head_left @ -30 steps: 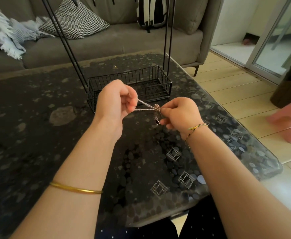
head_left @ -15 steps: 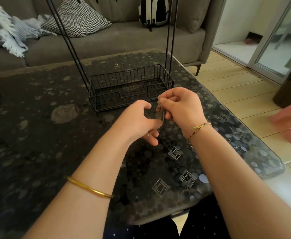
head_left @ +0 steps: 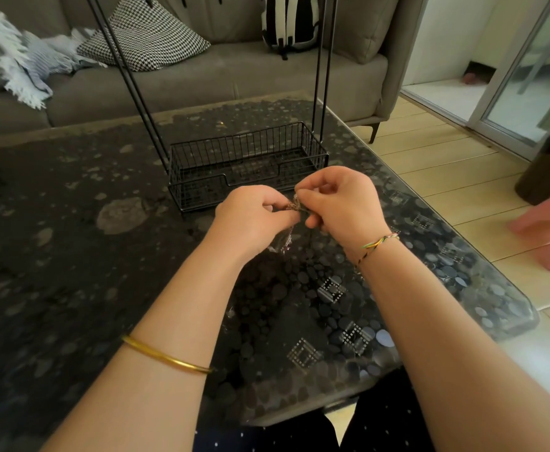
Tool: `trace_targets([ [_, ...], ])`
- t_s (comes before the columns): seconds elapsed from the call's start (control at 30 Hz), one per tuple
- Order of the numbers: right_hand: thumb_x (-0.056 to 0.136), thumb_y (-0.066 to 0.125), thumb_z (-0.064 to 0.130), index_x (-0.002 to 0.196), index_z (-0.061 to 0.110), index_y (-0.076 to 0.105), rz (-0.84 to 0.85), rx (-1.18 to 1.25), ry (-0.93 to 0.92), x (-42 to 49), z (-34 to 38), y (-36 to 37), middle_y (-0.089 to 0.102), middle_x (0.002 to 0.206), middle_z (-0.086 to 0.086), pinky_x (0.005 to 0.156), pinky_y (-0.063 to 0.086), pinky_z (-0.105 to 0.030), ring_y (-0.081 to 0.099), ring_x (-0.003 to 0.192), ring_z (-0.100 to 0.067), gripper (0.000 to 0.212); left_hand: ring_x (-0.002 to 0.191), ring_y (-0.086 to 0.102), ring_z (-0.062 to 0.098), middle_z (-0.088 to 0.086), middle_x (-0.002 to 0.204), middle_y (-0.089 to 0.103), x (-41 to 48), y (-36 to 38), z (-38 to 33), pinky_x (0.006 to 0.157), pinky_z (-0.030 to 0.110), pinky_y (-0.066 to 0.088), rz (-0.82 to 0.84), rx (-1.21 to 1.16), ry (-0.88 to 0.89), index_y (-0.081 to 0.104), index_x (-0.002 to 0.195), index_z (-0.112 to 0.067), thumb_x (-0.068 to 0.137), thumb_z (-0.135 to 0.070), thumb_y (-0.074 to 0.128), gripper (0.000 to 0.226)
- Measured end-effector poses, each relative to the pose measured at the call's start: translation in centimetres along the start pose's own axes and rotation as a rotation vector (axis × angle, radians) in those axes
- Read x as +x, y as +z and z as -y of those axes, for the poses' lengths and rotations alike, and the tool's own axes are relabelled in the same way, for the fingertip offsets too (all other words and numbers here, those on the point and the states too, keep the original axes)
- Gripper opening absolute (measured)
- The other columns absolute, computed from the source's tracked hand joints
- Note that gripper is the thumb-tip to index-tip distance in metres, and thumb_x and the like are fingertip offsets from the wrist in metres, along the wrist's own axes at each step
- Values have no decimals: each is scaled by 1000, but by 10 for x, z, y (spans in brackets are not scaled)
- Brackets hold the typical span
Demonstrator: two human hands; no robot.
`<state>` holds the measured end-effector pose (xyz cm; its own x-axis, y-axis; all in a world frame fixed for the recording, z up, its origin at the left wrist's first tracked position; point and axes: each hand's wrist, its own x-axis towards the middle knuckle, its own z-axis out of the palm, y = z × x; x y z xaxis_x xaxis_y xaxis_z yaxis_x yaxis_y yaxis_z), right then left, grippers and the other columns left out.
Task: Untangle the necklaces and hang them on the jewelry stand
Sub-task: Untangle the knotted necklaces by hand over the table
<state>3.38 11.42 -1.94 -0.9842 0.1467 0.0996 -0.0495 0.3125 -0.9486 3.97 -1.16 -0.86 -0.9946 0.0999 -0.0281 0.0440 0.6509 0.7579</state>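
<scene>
A small knot of tangled necklaces is pinched between both my hands above the dark patterned table. My left hand grips it from the left, my right hand from the right, fingertips almost touching. A thin blurred strand hangs below the knot. The black wire jewelry stand stands just behind my hands, its basket base on the table and its thin black posts rising out of the top of the frame; the top bar is out of view.
A grey sofa with a houndstooth cushion, a striped blanket and a backpack lies behind the table. The table's right edge borders a wooden floor with a pink stool and a dark pot.
My hands have come together: one second ago they held the chain stretched between them; now both pinch the knot close, lower over the table.
</scene>
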Motion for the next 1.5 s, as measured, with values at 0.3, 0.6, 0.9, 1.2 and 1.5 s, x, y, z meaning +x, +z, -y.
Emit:
trace_targets([
  [0.3,86,60,4,77,14,60,9,7,21,-1,1,0,60,69,-2,38,38,-11,55,41,-2,13,76,59,7,-6,81,63,5,1,3,73,25,50,-50,-122,10,68,95,-19,89,-16,61,9],
  [0.6,86,59,4,76,12,57,1,43,84,-1,1,1,59,65,-3,39,42,-11,58,47,-5,13,85,67,12,3,91,67,6,-2,2,75,28,57,-52,-351,-118,62,94,-14,89,-12,63,6],
  [0.9,87,57,1,74,9,55,10,160,231,-1,1,2,58,65,-7,40,45,-14,54,50,-11,15,90,60,11,-1,96,65,7,-9,4,78,28,49,-145,-369,-179,64,86,-18,80,-17,72,10],
  [1.2,87,54,-3,69,8,52,44,271,373,-1,2,4,53,59,-8,35,41,-15,50,48,-15,21,94,65,13,1,97,68,11,-10,5,84,33,52,-188,-548,-263,60,92,-16,86,-10,65,10],
  [1.5,82,51,-8,76,11,51,5,232,294,0,5,0,57,65,-6,31,28,-12,40,29,-3,20,84,63,12,2,89,64,11,-8,5,78,30,54,-227,-292,-151,59,101,-16,87,-6,60,17],
])
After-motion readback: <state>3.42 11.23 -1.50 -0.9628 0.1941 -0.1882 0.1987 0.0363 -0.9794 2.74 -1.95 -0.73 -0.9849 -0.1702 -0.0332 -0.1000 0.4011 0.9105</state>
